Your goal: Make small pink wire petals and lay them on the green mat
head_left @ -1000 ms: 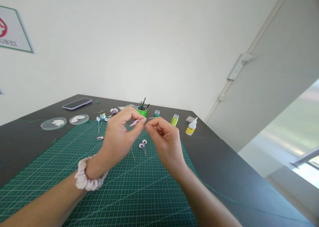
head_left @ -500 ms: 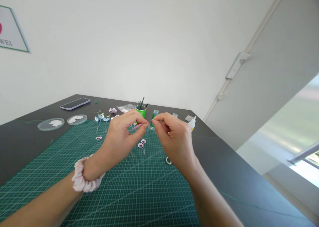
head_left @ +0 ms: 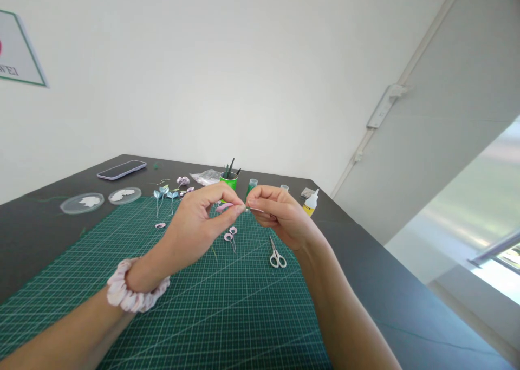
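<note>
My left hand (head_left: 201, 215) is closed in a pinch, with a pink petal (head_left: 223, 207) showing between thumb and forefinger. My right hand (head_left: 282, 213) is also pinched, its fingertips meeting those of the left. A thin pale piece shows at the right fingertips, too small to make out. Below the hands, small pink flowers on wire stems (head_left: 230, 235) lie on the green cutting mat (head_left: 203, 316). White-handled scissors (head_left: 278, 259) rest near my right wrist. A loose pink petal (head_left: 160, 225) lies left of my left hand.
Blue wire-stemmed flowers (head_left: 172, 195) lie at the mat's far edge. Two clear dishes (head_left: 69, 206) with white pieces and a phone (head_left: 122, 169) are at left. Behind my hands stand a green cup (head_left: 229, 182) of tools, a green tube (head_left: 252, 183) and a glue bottle (head_left: 311, 202).
My right hand has turned and moved slightly left, so its fingertips now meet the left ones. The scissors and glue bottle show more fully. My left hand stays pinched on the petal.
</note>
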`<action>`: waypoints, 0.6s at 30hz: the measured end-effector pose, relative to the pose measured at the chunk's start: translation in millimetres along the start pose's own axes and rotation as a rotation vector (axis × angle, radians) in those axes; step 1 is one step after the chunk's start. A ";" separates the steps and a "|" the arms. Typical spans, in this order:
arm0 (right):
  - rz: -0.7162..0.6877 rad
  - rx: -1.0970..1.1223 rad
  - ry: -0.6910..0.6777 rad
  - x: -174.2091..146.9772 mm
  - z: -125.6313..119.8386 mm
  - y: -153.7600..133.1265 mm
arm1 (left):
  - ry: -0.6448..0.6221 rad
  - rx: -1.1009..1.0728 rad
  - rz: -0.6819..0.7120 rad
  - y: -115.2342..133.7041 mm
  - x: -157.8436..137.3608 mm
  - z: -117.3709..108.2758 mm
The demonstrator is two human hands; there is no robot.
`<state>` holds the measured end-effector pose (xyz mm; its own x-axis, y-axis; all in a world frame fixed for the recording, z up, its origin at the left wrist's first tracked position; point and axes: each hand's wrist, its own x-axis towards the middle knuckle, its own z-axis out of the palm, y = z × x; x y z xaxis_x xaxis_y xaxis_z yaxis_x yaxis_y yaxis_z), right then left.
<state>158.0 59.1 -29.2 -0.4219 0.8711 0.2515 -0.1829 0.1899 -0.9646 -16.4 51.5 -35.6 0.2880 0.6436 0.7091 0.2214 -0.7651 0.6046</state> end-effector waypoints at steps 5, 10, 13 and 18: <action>0.100 0.307 -0.087 5.2 11.1 11.9 | 0.099 0.015 -0.058 2.5 0.6 -1.0; 0.045 0.286 0.037 0.7 33.0 13.9 | 0.189 0.080 -0.080 4.7 3.5 -1.1; -0.149 -0.112 0.197 -6.6 42.3 12.2 | 0.213 0.132 -0.033 5.5 4.5 -2.0; -0.466 -0.895 0.423 -18.1 49.7 6.8 | 0.202 0.235 0.076 5.7 5.1 -4.5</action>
<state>120.2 22.1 -36.3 -0.1083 0.6813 0.7240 0.5380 0.6526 -0.5336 -17.8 50.4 -26.9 0.1262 0.5565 0.8212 0.4221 -0.7793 0.4632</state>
